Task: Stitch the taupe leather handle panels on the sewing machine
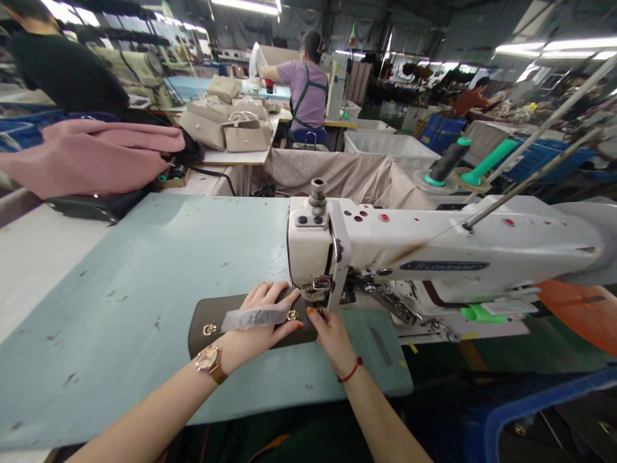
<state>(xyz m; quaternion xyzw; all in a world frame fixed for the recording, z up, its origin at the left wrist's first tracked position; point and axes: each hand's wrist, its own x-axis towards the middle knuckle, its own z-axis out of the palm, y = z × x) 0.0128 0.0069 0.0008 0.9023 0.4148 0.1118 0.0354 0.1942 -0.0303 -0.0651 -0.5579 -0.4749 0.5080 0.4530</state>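
Observation:
A dark grey-brown bag panel [212, 310] lies on the pale blue-green table, its right end under the head of a white sewing machine [385, 238]. It carries gold buckles and a handle [238, 319] wrapped in whitish film. My left hand [255, 345] rests on the panel with fingers spread, the wrapped handle crossing over its back. Close to the needle area, my right hand [332, 335] has thumb and fingers closed at the panel's right edge. The needle and stitching point are hidden by the machine head and my fingers.
Thread spools [489, 162] stand behind the machine. Pink material [96, 154] is heaped over a black item at left. Beige bags [245, 132] cover a table ahead, near a person in purple [306, 90]. A blue bin [496, 418] sits at lower right.

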